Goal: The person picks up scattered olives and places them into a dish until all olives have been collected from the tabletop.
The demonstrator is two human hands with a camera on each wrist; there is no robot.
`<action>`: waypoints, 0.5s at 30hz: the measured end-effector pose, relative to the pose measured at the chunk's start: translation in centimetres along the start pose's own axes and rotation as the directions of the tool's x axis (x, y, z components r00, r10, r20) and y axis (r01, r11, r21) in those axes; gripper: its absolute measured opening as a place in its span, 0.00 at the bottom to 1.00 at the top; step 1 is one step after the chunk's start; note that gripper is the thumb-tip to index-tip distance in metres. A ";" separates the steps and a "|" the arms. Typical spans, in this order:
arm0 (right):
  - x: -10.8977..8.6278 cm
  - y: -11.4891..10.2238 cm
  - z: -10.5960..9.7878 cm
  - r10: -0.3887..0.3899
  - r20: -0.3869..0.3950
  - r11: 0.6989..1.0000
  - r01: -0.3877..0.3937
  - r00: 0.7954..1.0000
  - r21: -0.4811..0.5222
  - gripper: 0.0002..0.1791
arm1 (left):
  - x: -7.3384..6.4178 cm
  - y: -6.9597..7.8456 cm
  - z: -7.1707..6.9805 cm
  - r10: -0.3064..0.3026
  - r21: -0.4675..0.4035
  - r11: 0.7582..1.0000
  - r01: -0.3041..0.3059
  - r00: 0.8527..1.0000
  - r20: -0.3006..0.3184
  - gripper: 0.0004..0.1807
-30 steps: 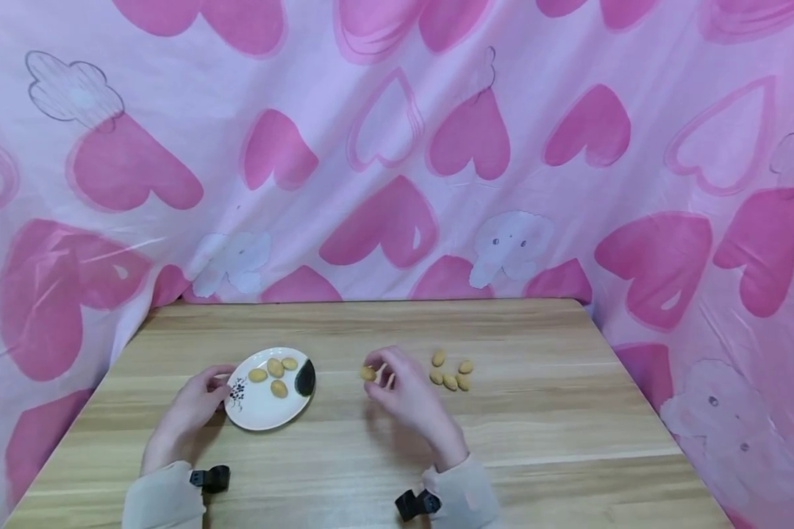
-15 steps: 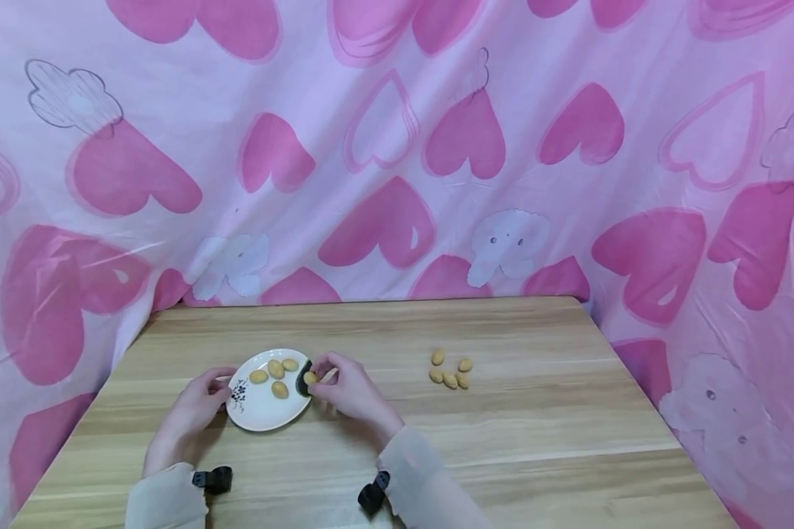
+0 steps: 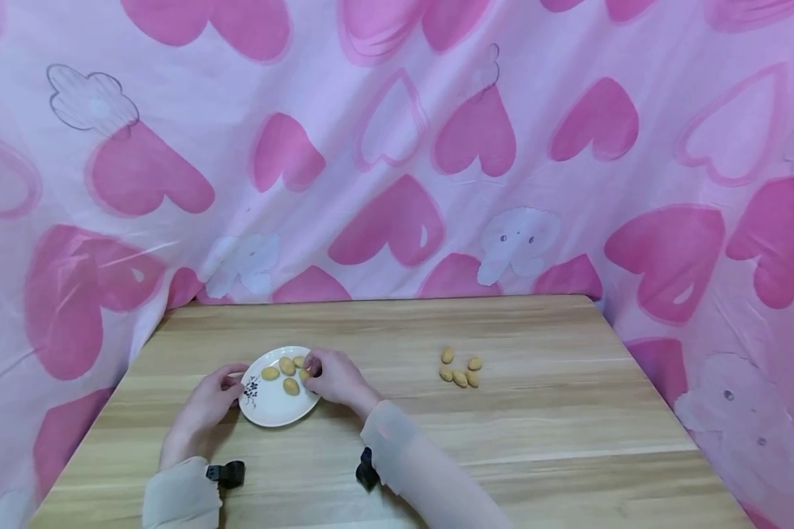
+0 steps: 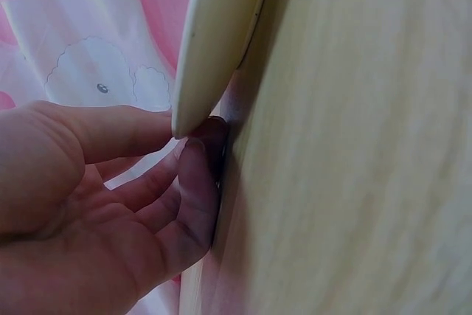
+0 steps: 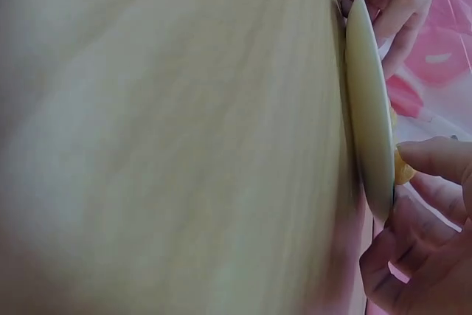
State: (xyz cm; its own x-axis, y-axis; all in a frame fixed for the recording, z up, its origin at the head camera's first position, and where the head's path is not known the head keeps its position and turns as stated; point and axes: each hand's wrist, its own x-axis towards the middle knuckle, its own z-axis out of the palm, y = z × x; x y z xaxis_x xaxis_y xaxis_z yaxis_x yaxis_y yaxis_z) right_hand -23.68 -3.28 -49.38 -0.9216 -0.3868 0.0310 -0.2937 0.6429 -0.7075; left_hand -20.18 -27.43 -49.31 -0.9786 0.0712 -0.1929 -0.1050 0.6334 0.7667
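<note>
A white plate [image 3: 274, 413] with a dark floral print stands at the left of the table, bearing several tan, oval, nut-like pieces [image 3: 291, 386]. My left hand [image 3: 210, 397] pinches its left rim, thumb on top and fingers curled beneath, as the left wrist view shows. Over the plate's right side, my right hand [image 3: 336, 378] holds one more nut-like piece [image 5: 403, 166]. The thumb presses against that piece just above the plate, and the other fingers are low beside the rim. The plate's dark leaf-shaped patch is mostly hidden behind the right hand.
Several more nut-like pieces [image 3: 459, 378] lie in a loose cluster on the wooden table [image 3: 536, 441], right of the plate. A pink heart-patterned cloth [image 3: 384, 220] hangs behind the table and along its sides. Each sleeve cuff carries a black wrist camera [image 3: 233, 474].
My right hand has moved left from the middle of the table to the plate, carrying one nut-like piece. The left hand stays at the rim. The head view has shifted slightly.
</note>
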 end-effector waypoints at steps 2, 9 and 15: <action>0.3 -0.2 0.1 0.022 -0.006 0.999 -0.022 1.000 -0.028 0.10 | 0.1 0.0 0.1 0.003 -0.007 1.000 -0.003 1.000 -0.002 0.23; 0.9 -1.6 0.7 0.135 -0.046 0.983 -0.140 0.990 -0.121 0.10 | 0.2 0.3 0.0 0.000 -0.018 1.000 0.000 1.000 -0.008 0.23; 1.1 -2.2 1.0 0.187 -0.044 0.966 -0.192 0.981 -0.171 0.09 | 0.1 0.2 0.0 0.005 -0.021 1.000 -0.005 1.000 -0.007 0.23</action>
State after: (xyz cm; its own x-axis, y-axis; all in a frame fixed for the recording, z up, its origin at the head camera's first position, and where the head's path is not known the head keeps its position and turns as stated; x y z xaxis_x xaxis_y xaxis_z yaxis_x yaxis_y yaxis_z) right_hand -23.84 -5.75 -48.51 -0.9705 -0.2304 -0.0712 -0.1502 0.8084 -0.5691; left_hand -20.31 -27.33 -49.17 -0.9804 0.0684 -0.1847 -0.1040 0.6166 0.7803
